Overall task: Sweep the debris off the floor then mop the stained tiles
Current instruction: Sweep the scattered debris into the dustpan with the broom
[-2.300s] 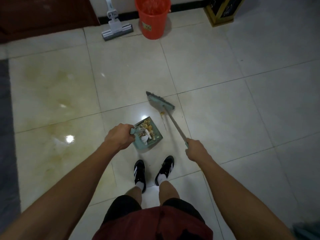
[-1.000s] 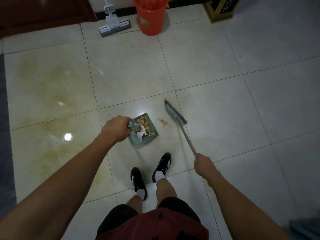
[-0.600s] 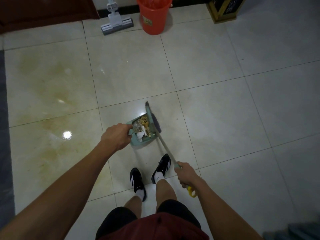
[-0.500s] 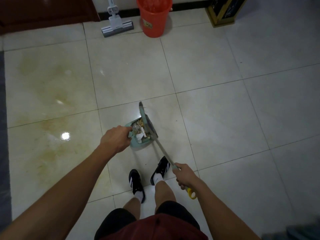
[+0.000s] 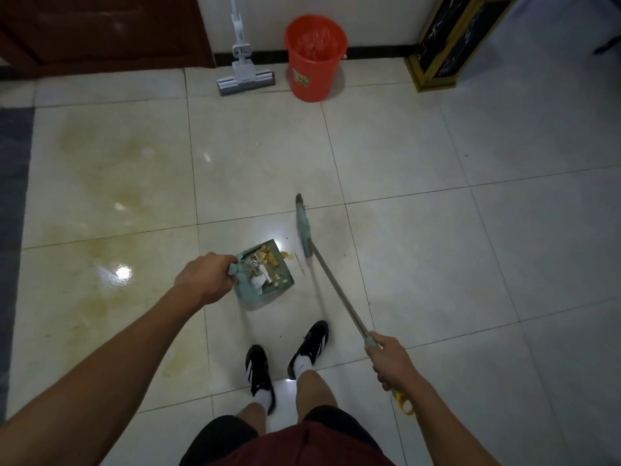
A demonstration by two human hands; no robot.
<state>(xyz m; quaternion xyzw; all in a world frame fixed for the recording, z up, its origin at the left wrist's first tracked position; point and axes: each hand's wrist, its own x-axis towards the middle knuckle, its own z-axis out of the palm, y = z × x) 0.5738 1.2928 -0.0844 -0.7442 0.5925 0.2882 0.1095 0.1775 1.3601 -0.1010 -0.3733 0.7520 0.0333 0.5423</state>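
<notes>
My left hand (image 5: 203,276) grips the handle of a teal dustpan (image 5: 276,290) that rests on the tiles just ahead of my feet, filled with yellowish debris (image 5: 265,264) and white scraps. A few crumbs (image 5: 286,255) lie at the pan's far lip. My right hand (image 5: 391,362) holds the long handle of a teal broom (image 5: 303,230), whose head stands on the floor to the right of the pan, apart from it. Yellow-brown stains (image 5: 100,169) cover the tiles to the left. A white mop (image 5: 244,74) leans at the far wall.
An orange bucket (image 5: 315,58) stands beside the mop by the wall. A dark wooden door (image 5: 100,28) is at the far left, a black and gold stand (image 5: 450,52) at the far right. A grey mat (image 5: 13,196) runs along the left edge.
The broom head has swung from against the dustpan's mouth out to the right and away from me. My right hand moved right. The dustpan stays on the floor in my left hand.
</notes>
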